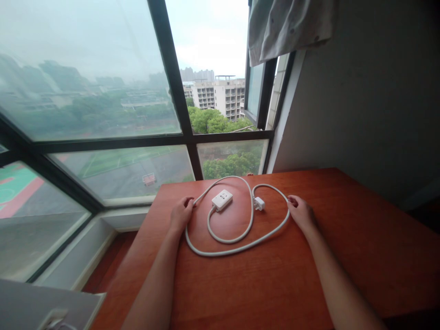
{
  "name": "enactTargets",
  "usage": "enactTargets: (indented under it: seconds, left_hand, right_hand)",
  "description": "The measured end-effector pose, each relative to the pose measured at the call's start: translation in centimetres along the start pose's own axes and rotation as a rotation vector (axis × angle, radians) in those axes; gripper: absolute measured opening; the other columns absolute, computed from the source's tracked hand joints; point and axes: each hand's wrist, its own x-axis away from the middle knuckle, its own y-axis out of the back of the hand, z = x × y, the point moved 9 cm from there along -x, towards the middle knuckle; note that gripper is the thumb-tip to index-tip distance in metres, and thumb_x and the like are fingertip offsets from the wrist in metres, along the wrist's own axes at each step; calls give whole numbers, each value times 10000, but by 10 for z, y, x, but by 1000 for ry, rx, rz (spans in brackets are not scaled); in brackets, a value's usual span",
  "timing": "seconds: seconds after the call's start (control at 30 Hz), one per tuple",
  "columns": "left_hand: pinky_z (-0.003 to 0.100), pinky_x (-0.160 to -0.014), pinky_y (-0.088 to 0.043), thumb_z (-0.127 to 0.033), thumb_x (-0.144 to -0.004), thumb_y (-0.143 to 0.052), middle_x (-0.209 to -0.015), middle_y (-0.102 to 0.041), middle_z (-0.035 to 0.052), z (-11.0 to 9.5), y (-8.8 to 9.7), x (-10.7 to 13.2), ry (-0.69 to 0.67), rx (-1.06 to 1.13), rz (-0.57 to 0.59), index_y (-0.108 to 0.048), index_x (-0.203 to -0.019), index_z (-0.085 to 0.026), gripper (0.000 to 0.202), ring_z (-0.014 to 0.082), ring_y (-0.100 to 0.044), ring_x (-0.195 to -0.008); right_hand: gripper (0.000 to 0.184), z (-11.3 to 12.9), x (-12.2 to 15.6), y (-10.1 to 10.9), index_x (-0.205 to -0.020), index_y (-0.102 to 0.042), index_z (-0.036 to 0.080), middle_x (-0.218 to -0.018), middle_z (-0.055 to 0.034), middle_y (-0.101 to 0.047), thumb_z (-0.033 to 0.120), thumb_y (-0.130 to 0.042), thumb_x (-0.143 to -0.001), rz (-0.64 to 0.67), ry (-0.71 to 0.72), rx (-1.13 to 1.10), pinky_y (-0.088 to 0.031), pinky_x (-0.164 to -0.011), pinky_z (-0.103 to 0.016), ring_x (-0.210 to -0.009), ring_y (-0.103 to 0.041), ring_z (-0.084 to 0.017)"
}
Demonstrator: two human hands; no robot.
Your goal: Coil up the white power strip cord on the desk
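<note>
A white extension cord lies in loose loops on the reddish-brown wooden table. Its small socket block rests inside the left loop, holes facing up. The three-pin plug lies further right, close to where the cord passes. At the left side of the loops, my left hand is closed with its fingertips on the cord. My right hand pinches the cord at the right side, thumb and fingers together. Both forearms reach in from the near edge.
Beyond the table's far edge stand large windows with a dark frame, one pane open at the right. A light curtain hangs above it. On the right is a plain wall. A pale panel fills the lower left corner.
</note>
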Motion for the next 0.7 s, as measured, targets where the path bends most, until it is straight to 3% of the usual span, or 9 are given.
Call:
enactTargets:
  seconds: [0.7]
  left_hand:
    - [321,-756,-523,-421,-848,-469,-884,-763,73,0,-1,0,4,18,6,-665,-1068,-181,380,249,-706,-881]
  right_hand:
    - [298,2,1,1,-987,-687,195,-980,-89,-723,280,-517,-758,-5,13,12,-528,-797,-351,-837,-668,-220]
